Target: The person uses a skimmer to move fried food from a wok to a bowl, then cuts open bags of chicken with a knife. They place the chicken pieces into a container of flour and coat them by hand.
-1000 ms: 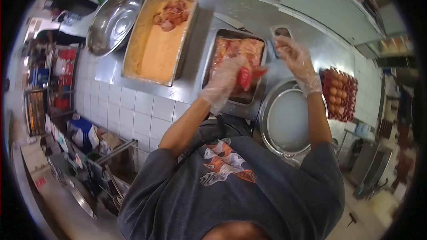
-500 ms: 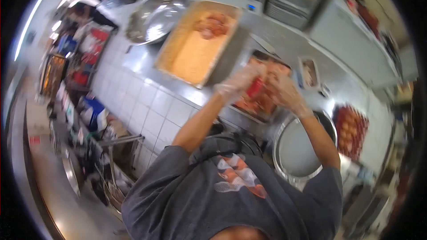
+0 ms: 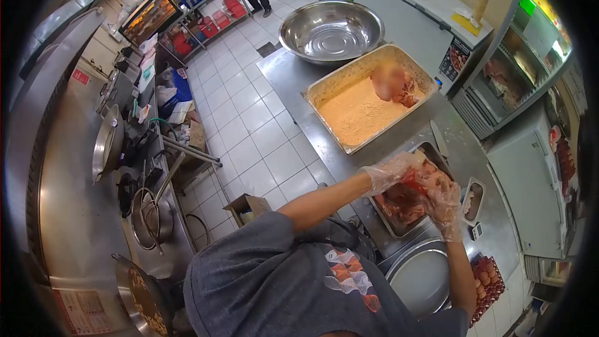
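Observation:
A metal tray (image 3: 399, 232) of raw meat sits on the steel table in front of me. My left hand (image 3: 394, 172), in a clear plastic glove, is closed on a pinkish piece of raw meat (image 3: 432, 173) over the tray. Gloved the same way, my right hand (image 3: 444, 203) grips that piece from the other side. Something bright red shows by the left fingers, too blurred to name. Beyond the left hand, a deep rectangular pan (image 3: 362, 126) holds orange-yellow powder, with several raw meat pieces (image 3: 394, 84) at its far right end.
A large steel bowl (image 3: 332, 31) stands behind the powder pan. Right of the meat tray lie a knife (image 3: 438, 139), a small metal container (image 3: 474, 200) and a small device (image 3: 477, 231). Nearer me are a round pot (image 3: 421, 278) with whitish contents and an egg tray (image 3: 488, 287).
The view has swung, so the table and pans now appear farther right. Both hands stay at the meat tray, holding the raw meat.

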Tool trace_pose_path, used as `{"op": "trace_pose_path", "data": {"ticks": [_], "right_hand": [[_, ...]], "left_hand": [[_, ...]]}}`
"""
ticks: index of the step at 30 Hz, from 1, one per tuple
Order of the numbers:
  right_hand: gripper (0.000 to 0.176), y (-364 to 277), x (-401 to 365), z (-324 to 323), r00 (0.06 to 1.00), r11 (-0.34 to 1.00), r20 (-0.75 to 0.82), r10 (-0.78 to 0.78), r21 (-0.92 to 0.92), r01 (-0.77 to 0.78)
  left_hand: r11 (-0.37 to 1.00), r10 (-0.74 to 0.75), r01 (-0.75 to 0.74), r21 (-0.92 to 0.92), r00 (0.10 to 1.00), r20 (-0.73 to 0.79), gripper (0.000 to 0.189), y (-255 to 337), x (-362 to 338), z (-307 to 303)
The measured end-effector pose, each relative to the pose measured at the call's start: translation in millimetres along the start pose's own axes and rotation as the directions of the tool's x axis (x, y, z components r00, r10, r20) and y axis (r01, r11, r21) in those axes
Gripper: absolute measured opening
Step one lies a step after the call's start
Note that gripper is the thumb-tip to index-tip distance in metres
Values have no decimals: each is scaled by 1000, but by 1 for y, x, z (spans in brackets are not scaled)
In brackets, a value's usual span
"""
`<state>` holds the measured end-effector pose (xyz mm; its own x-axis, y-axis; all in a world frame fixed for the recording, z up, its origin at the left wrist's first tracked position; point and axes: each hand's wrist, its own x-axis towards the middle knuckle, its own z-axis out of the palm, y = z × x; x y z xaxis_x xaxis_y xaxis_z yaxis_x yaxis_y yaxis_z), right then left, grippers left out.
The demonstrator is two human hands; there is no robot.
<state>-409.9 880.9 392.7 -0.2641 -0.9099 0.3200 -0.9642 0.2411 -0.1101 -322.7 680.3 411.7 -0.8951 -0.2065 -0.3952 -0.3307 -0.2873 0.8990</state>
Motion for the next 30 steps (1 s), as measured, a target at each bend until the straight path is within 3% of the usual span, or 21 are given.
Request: {"op": "trace_pose_path", "data": {"ticks": [1,3,8,10,12,14,16,19,22,23,25,28,30], "right_hand": [[18,-3,-1,1,1000,1000,-14,19,0,-19],[17,0,-10,12,1000,999,-21,-12,53,13],[20,-9,-21,8,1000,995,0,11,95,-11],[21,-11,-28,7,1000,989,-16,22,145,-20],[23,-9,-37,4,999,987,-26,-19,160,23],[23,-7,-41,2,1000,987,-22,-17,160,20],[22,-8,-47,2,999,988,3,37,152,-36],[26,-13,-47,-2,953,957,204,224,140,-255],[25,-35,-29,-26,982,972,5,189,142,-187],[24,-32,-30,-21,988,969,21,153,195,-154],[22,-25,-31,4,996,950,41,81,301,-90],[15,-35,-30,36,956,929,-207,210,346,-130],[12,-41,-19,25,952,922,-95,290,293,-252]], "left_hand": [[997,77,-77,8,997,-11,29,-10,6,-6],[992,94,-98,-80,995,-43,26,-37,21,-18],[826,-212,127,-550,973,-94,15,-68,60,-47],[770,-129,25,-638,985,-117,14,-69,59,-53],[731,-133,-33,-682,973,-190,14,-88,91,-77],[759,-34,-122,-639,974,-226,15,-98,96,-77],[809,71,-151,-568,984,-161,15,-84,77,-62],[823,20,-99,-560,989,-146,17,-55,40,-25],[751,-174,106,-652,984,-40,23,-58,48,-3],[756,-227,144,-639,973,-50,25,-60,46,3],[761,-160,81,-643,985,-66,23,-76,53,13],[751,-128,69,-657,991,-42,23,-82,59,22],[733,-126,82,-675,992,-17,23,-79,61,26]]}}
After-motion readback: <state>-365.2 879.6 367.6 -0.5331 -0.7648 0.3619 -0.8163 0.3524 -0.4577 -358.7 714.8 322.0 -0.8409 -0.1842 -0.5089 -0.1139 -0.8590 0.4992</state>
